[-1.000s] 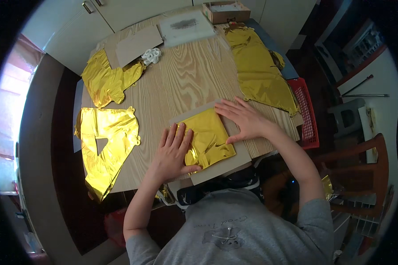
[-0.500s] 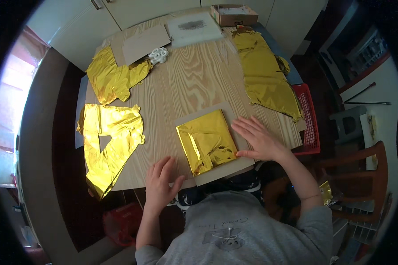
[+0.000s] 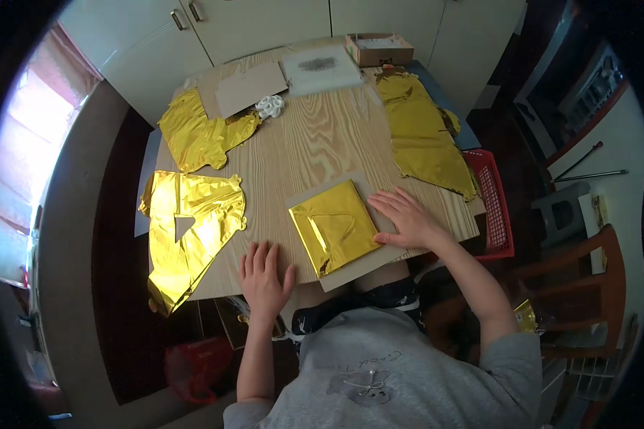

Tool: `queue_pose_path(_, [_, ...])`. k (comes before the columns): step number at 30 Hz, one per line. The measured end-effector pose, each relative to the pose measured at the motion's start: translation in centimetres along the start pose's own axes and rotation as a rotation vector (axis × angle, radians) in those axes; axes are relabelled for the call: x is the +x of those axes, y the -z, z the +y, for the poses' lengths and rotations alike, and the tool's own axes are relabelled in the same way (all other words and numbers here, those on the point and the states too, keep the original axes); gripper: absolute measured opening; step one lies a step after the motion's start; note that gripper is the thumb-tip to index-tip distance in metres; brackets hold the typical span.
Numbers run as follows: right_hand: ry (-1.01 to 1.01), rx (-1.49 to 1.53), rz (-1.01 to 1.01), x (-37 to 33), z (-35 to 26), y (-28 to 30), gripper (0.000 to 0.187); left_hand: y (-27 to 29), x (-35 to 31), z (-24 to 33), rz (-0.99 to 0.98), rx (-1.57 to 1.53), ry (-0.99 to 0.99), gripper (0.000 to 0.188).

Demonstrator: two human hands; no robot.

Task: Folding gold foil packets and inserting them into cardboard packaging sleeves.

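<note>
A square, folded packet of shiny gold foil (image 3: pixel 329 229) lies in front of me on a slightly larger grey cardboard sheet (image 3: pixel 358 273). My right hand (image 3: pixel 409 222) rests flat with fingers stretched out along the packet's right side, its thumb at the foil's edge. Left of the packet, my left hand (image 3: pixel 266 277) lies palm down at the table's front edge. Its fingers point away from me, and it holds nothing. A flat gold foil piece with a triangular opening (image 3: pixel 215 200) is spread near the left hand.
Another foil piece (image 3: pixel 193 136) lies farther left, below a cardboard sheet (image 3: pixel 250 86) and a white coil (image 3: pixel 270 106). On the right side are a long foil stack (image 3: pixel 422 132) and a red basket (image 3: pixel 504 214). An open box (image 3: pixel 379 53) stands at the back.
The foil at the packet's near right corner was bunched up and now lies flatter. My left hand has straightened and come down on the table edge. The whole view has shifted slightly.
</note>
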State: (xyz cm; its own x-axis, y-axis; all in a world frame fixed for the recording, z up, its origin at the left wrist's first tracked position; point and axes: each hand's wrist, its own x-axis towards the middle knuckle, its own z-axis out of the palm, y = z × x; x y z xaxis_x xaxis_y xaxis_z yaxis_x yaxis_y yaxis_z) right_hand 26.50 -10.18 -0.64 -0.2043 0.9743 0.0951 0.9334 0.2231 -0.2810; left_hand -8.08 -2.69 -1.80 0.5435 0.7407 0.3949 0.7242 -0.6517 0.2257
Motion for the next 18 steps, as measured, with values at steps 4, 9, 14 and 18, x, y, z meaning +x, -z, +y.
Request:
queue_pose_path(4, [-0.006,-0.012,-0.002,-0.24,-0.04,0.02,0.082,-0.23,-0.12,0.21,-0.011,0.069,-0.003,0.048])
queue_pose_path(9, [-0.003,-0.007,0.028,-0.42,0.15,-0.38,0.081,-0.42,-0.25,0.20,-0.005,0.084,-0.011,0.050])
queue_pose_path(14, [-0.004,0.005,0.042,-0.15,0.30,-0.50,0.083,-0.32,-0.28,0.26,-0.001,0.081,0.001,0.049])
queue_pose_path(18, [0.003,0.011,0.036,-0.12,0.51,-0.65,0.085,-0.44,-0.26,0.25,-0.003,0.091,0.002,0.049])
